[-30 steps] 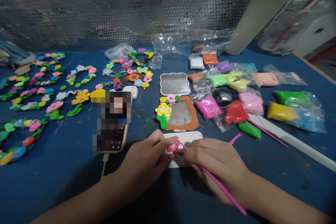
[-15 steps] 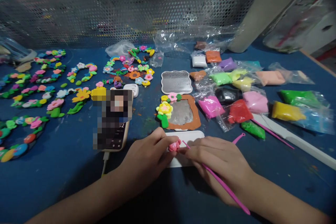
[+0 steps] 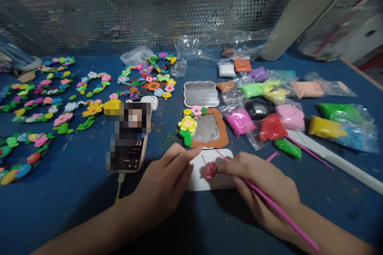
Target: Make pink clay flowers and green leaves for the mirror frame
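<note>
My right hand [image 3: 257, 183] pinches a small pink clay flower [image 3: 210, 170] at its fingertips, above the white board [image 3: 196, 179]. A thin magenta clay-modelling tool [image 3: 278, 207] also lies in this hand, its tip pointing up left past the fingers. My left hand [image 3: 170, 175] is apart from the flower, index finger stretched out near the board's left edge, holding nothing I can see. Just beyond the board lies a mirror with a brown clay frame [image 3: 221, 127]. A yellow clay flower [image 3: 187, 124], green leaves and a small pink flower [image 3: 196, 110] decorate its upper left.
A plugged-in phone [image 3: 142, 159] stands left of my left hand. Bagged coloured clay, including red [image 3: 273, 126] and magenta [image 3: 240, 121], spreads to the right beside a white knife-like tool [image 3: 344, 163]. A wavy-edged mirror [image 3: 201, 94] sits behind. Clay-decorated rings [image 3: 94, 83] cover the far left.
My left fingers have let go of the pink flower. My right hand has moved slightly right, now holding the flower alone, and the magenta tool has shifted right with it.
</note>
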